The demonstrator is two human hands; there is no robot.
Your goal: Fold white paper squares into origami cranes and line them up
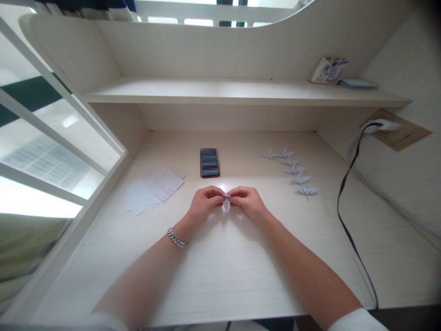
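Between my two hands, at the middle of the desk, is a small folded white paper piece [226,204] with a narrow point hanging down. My left hand [207,202] pinches its left side between thumb and finger; a silver chain bracelet [177,238] circles that wrist. From the other side my right hand [247,202] pinches the paper in the same way. The fingertips hide part of the folds. Several finished white paper cranes [294,169] stand in a slanting row to the right. Loose white paper sheets [155,189] lie overlapping on the left.
A phone-like dark device [210,162] lies just beyond my hands. A black cable [340,202] runs from the wall socket [399,131] down across the desk's right side. On the shelf [206,89] sit a colourful box [329,70] and a flat bluish item [357,83]. White rails [51,128] border the left.
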